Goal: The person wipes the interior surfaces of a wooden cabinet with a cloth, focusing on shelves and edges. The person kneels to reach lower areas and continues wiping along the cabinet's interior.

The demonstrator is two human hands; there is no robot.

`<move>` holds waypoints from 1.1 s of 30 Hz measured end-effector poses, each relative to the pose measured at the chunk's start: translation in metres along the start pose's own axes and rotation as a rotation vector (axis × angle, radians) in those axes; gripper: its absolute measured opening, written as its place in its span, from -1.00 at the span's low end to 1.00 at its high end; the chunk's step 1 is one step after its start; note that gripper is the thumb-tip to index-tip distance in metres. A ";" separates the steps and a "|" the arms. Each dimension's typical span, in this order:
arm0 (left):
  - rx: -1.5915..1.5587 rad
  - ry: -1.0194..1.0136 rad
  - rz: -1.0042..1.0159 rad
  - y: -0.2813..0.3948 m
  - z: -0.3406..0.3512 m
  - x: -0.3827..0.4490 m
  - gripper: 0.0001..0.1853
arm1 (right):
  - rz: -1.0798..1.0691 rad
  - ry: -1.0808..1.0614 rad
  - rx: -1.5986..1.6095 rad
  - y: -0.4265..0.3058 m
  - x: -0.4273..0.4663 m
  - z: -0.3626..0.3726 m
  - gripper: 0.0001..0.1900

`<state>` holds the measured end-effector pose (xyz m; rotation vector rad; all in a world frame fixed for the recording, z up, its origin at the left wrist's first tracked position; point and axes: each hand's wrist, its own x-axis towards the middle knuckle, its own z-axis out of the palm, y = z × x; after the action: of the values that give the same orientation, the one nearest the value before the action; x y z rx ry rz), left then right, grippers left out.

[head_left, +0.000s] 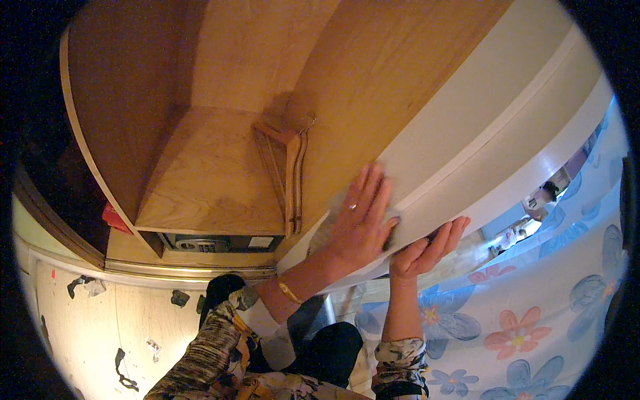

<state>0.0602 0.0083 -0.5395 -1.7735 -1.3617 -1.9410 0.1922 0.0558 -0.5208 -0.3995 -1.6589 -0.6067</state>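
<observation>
My left hand [360, 225] lies flat, fingers together, against a white panel [480, 160] at the wardrobe's right side. It is slightly blurred. A greyish patch shows under and beside the palm; whether it is a cloth or shadow I cannot tell. A ring is on one finger, and a gold bracelet [289, 291] circles the wrist. Farther right, my right hand [430, 250] curls its fingers around the panel's outer edge. To the left of my hands is the wooden wardrobe compartment [215, 180], where wooden clothes hangers [292, 175] lean against the right inner wall.
Below the shelf sits a safe with a keypad [200, 245]. A metal sliding track [190, 272] runs along the wardrobe's front. Dark straps [122, 370] and scraps lie on the floor [80, 330]. At right hangs a flower-patterned curtain [545, 300]. A red item [116, 217] shows at left.
</observation>
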 end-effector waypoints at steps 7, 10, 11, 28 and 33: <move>-0.013 0.113 0.076 0.025 0.001 0.052 -0.20 | -0.017 0.014 -0.015 0.000 -0.001 -0.003 -0.51; -0.041 0.022 0.030 0.013 0.003 0.032 -0.14 | -0.029 0.005 -0.034 -0.001 0.002 -0.005 -0.50; -0.046 0.032 0.030 0.009 0.006 0.024 -0.13 | -0.023 0.000 -0.047 -0.001 0.001 -0.006 -0.50; -0.021 -0.113 -0.341 -0.060 0.017 -0.128 -0.07 | -0.028 0.033 -0.081 -0.005 0.011 -0.004 -0.51; -0.043 -0.054 -0.344 -0.095 0.032 -0.207 -0.07 | -0.028 0.074 -0.019 -0.004 0.010 0.001 -0.52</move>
<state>0.0756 -0.0036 -0.7685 -1.7128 -1.7547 -2.1136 0.1870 0.0524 -0.5114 -0.3639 -1.5916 -0.6517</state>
